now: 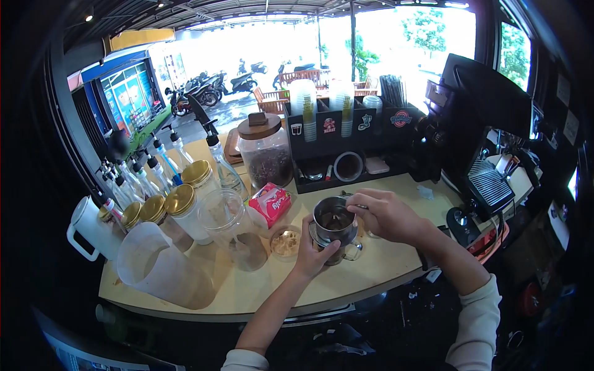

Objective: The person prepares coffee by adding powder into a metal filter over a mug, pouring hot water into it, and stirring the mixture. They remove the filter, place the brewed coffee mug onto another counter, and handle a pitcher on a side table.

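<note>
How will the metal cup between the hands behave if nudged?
The metal cup probably won't flex; its round rim looks rigid. Its smooth, shiny wall may be slippery. It seems stacked on a glass mug, so a push could tip it.

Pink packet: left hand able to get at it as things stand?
Probably, once its grip is free: the left hand is around the metal cup. The pink packet lies close by, with nothing tall apparently between them.

bright daylight floods in beneath a ribbed roof (247, 17) with small lamps (89, 18). wooden chairs (272, 98) stand beyond the pale counter (385, 253).
</note>
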### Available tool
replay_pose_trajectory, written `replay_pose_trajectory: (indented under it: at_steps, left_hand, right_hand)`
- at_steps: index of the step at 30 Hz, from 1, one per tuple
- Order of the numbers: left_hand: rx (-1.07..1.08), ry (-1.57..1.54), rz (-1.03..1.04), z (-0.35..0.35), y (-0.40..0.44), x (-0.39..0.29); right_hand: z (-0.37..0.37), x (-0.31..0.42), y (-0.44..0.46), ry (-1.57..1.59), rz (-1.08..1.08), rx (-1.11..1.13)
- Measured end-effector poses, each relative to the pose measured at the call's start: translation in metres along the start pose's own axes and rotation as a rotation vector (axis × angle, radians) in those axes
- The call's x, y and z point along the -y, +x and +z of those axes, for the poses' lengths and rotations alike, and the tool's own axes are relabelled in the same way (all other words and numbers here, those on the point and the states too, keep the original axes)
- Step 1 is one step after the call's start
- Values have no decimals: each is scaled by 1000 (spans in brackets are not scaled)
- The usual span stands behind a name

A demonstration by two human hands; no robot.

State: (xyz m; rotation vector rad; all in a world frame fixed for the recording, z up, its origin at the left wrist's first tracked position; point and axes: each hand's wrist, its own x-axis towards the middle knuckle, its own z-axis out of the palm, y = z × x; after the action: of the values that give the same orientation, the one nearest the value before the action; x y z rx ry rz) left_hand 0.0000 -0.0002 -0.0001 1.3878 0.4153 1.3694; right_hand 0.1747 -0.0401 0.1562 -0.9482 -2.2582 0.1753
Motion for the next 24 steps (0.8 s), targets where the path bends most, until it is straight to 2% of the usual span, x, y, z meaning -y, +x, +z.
replay_pose_trajectory:
  at_steps: [2,6,12,14,15,17,18,20,22,24]
  left_hand:
    - [-1,-32,-21,0,-1,0]
    - [-2,-78,-32,1,-1,0]
    - [6,37,-39,-5,3,-7]
    - [-12,238,-27,-10,0,-9]
    - [-19,242,-26,-11,1,-15]
    - [-120,604,183,-8,2,-30]
    - [-131,613,184,-4,2,-39]
    - [-152,904,206,3,0,-57]
    - [-190,939,158,18,3,-65]
    - [-229,971,109,30,6,-70]
  right_hand:
    - [4,-7,-1,18,-98,-2]
    - [-2,0,-2,42,-90,9]
    - [1,-13,1,66,-121,1]
    - [4,-15,2,4,-175,-2]
    - [4,-18,2,1,-141,16]
    - [2,-25,-2,45,-157,27]
    - [1,-27,-3,86,-171,36]
    - [-3,-27,-4,101,-201,34]
    - [-4,-30,-3,127,-228,35]
    - [-1,-38,-2,169,-166,78]
